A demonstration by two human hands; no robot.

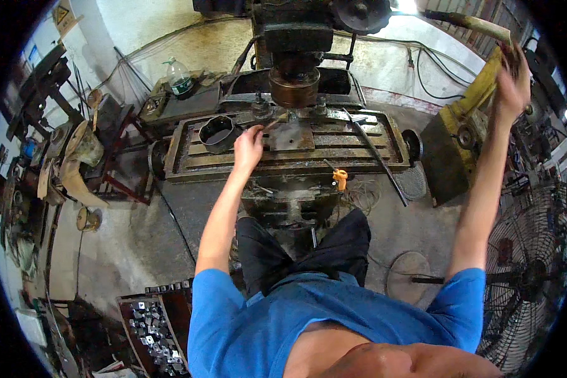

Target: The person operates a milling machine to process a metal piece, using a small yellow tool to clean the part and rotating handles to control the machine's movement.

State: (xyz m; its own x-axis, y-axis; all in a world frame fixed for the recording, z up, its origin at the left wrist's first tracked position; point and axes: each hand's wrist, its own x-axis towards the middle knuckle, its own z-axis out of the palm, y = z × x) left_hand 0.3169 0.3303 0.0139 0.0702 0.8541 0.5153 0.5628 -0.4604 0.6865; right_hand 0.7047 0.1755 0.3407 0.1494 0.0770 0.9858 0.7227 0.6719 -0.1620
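My left hand [249,148] is closed around the handle of a small brush [276,121]. The brush tip points to the right, over a flat metal block [290,138] on the slotted machine table [353,161]. Just left of this hand stands a dark, open-topped can [219,146]. Above the block hangs the machine's round spindle head [294,88]. My right hand [514,87] is raised at the far right, by the outer end of a long lever [469,22]. Its fingers are blurred and partly dark, so their grip on the lever cannot be made out.
A long metal bar [377,154] slants over the table's front edge. An orange-yellow device [339,179] hangs at the front. A large fan [526,277] stands at right, near a yellow cabinet [460,132]. Lower left, a tray [130,315] holds several metal pieces. A plastic bottle [178,79] stands behind.
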